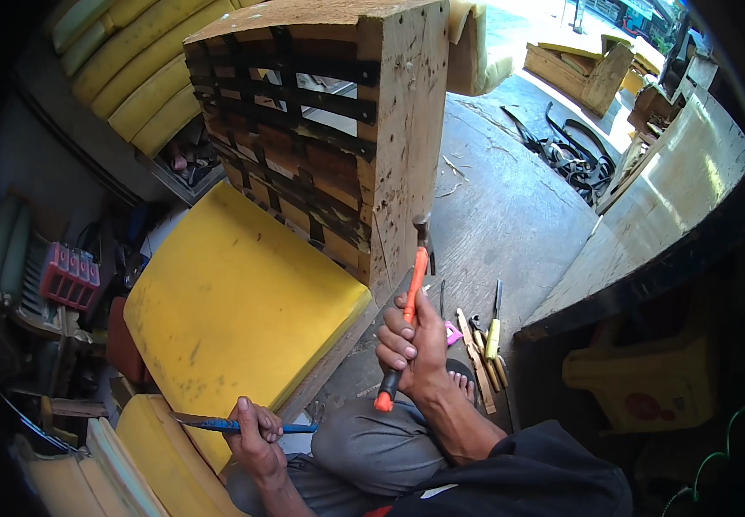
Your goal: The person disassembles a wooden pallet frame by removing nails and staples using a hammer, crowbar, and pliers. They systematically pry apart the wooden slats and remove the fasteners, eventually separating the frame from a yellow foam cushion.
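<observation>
My right hand [417,349] is wrapped round the orange-and-black handle of a hammer [418,269], its metal head pointing up and away from me. At the lower left, my left hand [257,439] grips a slim blue bar-like tool [217,423] with a dark, flat end to the left; its exact kind is unclear. Just beyond the hammer, a wooden furniture frame [407,129] stands on its side, black straps [329,102] crossing its open face. Between that frame and my left hand lies a large yellow foam-covered panel [235,302], stained in places.
Several hand tools, including a yellow-handled screwdriver [493,338], lie by my foot. Black strap scraps [575,151] lie farther off on the floor. A pale curved panel [657,207] and a yellow plastic stool [639,379] stand at right. Yellow cushions [140,65] fill the back left.
</observation>
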A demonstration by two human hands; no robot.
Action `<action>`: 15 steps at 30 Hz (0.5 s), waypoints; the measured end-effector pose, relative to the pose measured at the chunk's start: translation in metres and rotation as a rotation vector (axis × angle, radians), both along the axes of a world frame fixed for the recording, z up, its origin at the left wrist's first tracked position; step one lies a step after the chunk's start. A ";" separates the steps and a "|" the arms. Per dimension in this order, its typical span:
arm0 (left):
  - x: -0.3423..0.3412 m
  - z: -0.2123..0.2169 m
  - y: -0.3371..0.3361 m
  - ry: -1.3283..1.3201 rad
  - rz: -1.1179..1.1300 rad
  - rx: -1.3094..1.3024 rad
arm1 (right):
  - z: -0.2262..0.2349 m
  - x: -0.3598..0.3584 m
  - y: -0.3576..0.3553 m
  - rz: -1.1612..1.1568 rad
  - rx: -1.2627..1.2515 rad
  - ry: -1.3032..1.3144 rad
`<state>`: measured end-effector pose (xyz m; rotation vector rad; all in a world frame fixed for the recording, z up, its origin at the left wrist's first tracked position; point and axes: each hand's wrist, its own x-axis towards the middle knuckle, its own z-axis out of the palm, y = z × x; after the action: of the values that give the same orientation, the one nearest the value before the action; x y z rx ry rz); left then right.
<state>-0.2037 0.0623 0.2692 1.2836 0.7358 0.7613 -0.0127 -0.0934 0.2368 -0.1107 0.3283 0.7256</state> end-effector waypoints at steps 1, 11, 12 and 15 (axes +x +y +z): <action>0.000 -0.001 0.000 0.005 0.005 0.004 | 0.000 0.003 0.002 -0.025 0.016 0.040; 0.022 -0.009 -0.009 -0.011 -0.061 -0.010 | 0.029 0.006 -0.012 0.362 0.127 -0.290; 0.020 -0.008 -0.009 0.002 -0.062 -0.012 | 0.038 0.002 -0.013 0.323 0.104 -0.297; 0.024 -0.006 -0.015 -0.045 -0.082 0.008 | 0.040 -0.001 -0.022 0.123 0.095 -0.249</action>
<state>-0.1793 0.0472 0.2631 1.2918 0.6412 0.7247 -0.0133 -0.1152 0.2771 -0.1301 0.0491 0.8379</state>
